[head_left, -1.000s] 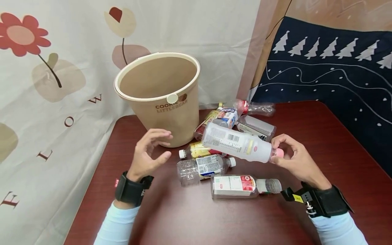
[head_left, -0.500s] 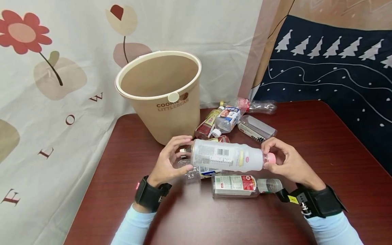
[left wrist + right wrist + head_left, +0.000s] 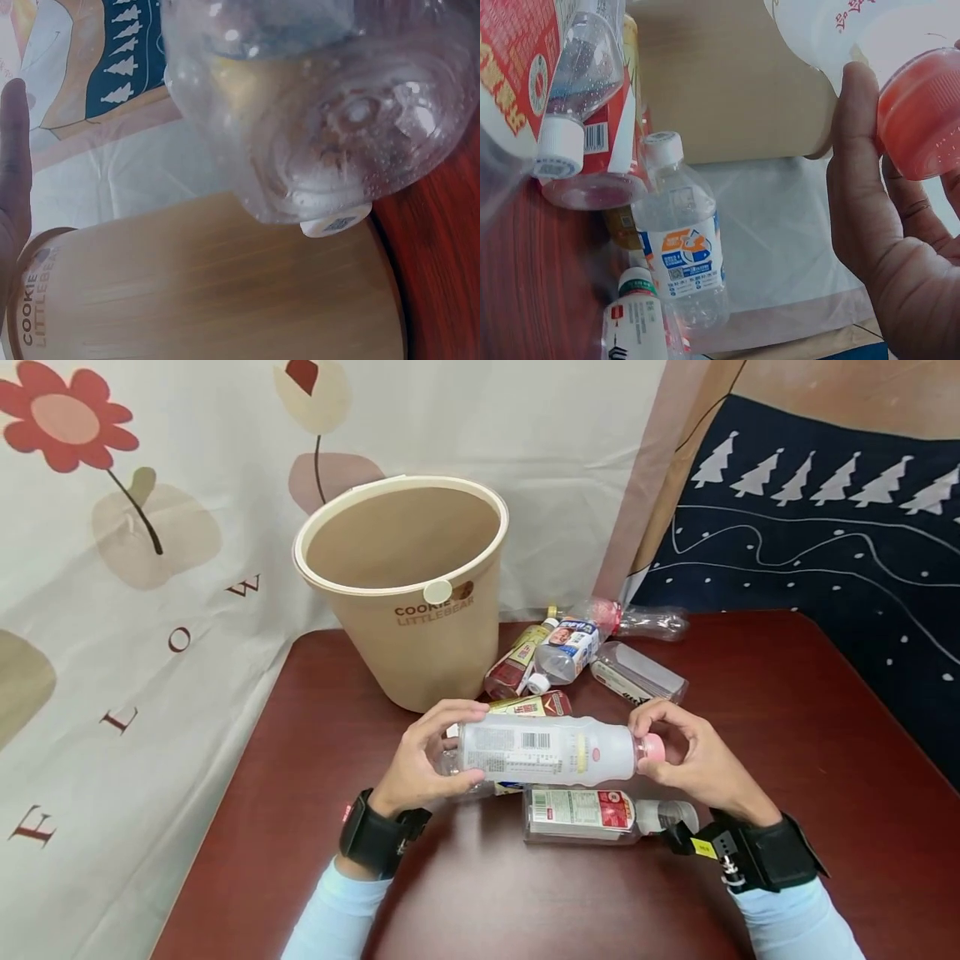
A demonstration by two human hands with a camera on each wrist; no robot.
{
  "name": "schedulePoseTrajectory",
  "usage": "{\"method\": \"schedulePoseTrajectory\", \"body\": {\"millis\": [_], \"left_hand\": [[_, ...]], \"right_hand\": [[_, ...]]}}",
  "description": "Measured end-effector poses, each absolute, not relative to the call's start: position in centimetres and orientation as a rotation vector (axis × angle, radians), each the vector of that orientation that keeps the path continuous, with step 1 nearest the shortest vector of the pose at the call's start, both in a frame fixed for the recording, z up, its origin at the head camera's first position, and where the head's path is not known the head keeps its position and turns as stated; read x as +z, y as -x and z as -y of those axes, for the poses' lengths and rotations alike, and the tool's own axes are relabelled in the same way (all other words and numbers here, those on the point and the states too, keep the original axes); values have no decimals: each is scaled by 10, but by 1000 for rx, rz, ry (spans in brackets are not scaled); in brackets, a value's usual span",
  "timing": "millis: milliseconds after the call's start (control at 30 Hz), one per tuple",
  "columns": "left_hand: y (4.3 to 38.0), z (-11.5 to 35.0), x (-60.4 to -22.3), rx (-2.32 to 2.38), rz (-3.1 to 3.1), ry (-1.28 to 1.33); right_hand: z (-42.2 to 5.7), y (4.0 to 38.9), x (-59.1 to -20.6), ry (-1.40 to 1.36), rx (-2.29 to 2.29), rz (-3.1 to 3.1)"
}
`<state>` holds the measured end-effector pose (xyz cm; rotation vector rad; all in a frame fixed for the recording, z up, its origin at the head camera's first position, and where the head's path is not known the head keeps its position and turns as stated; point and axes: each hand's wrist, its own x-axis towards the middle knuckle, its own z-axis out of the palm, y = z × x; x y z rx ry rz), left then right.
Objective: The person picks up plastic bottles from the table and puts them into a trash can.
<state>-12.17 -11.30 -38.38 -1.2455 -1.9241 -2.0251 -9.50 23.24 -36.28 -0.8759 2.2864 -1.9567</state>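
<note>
A plastic bottle point(image 3: 540, 747) with a whitish label and a pink cap is held level between both hands above the table. My right hand point(image 3: 697, 760) grips its neck right by the cap. The pink cap point(image 3: 922, 112) shows large against those fingers in the right wrist view. At the other end my left hand point(image 3: 435, 756) holds the base, thumb below and fingers above. Under the held bottle lies a yellow-and-red labelled bottle point(image 3: 555, 702); a clear bottle point(image 3: 360, 142) there is mostly hidden from the head view. Nearer me lies a bottle with a white-and-red label point(image 3: 577, 810).
A tall beige bucket point(image 3: 420, 643) stands behind the left hand, its mouth upward. Several more bottles lie at the back, among them a blue-labelled bottle point(image 3: 566, 652) and a flat clear bottle point(image 3: 637, 672). All stand on a dark red table point(image 3: 480, 893) against hanging cloths.
The bottle has come down and left and turned nearly level. My left hand, earlier apart from it, has moved right and taken hold of its base. The head view has shifted slightly.
</note>
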Motion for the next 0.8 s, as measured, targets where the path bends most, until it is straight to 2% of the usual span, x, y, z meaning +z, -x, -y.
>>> {"method": "schedulePoseTrajectory", "body": {"millis": [800], "left_hand": [[122, 115, -382, -1889, 1970, 1155]], "right_hand": [[-226, 98, -369, 834, -2001, -2242]]}}
